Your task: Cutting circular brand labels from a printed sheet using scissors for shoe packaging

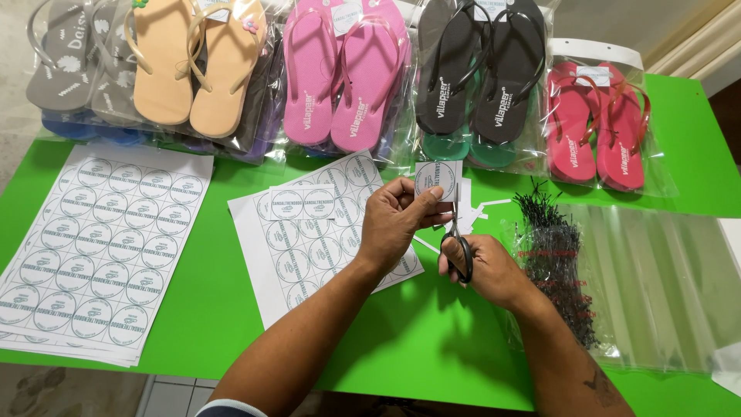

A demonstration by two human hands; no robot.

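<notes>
Your left hand (397,224) pinches a small square paper label (437,179) with a round printed mark, thumb and fingertips closed on its lower left edge, holding it up above the middle of the green surface (417,332). Your right hand (488,269) is closed through the black loops of a pair of scissors (458,239), and the blades point up toward the label's right edge, meeting the paper just beside your left thumb.

Under your left hand lies a partly cut sheet of round labels (309,239), tilted on the surface, with a short cut strip of two labels (302,202) resting on top of it. A few thin white paper trimmings (482,210) lie scattered just past the scissors. To the far left, well apart from your hands, sits a full stack of uncut label sheets (100,243).

Just right of your right hand is a bundle of black plastic tag fasteners (557,262) in a clear bag, and beyond it flat clear plastic bags (664,278) spread over the surface.

Along the far edge stand bagged pairs of flip-flops: grey (65,58), peach (193,66), pink (340,73), black (482,66) and red (594,123).
</notes>
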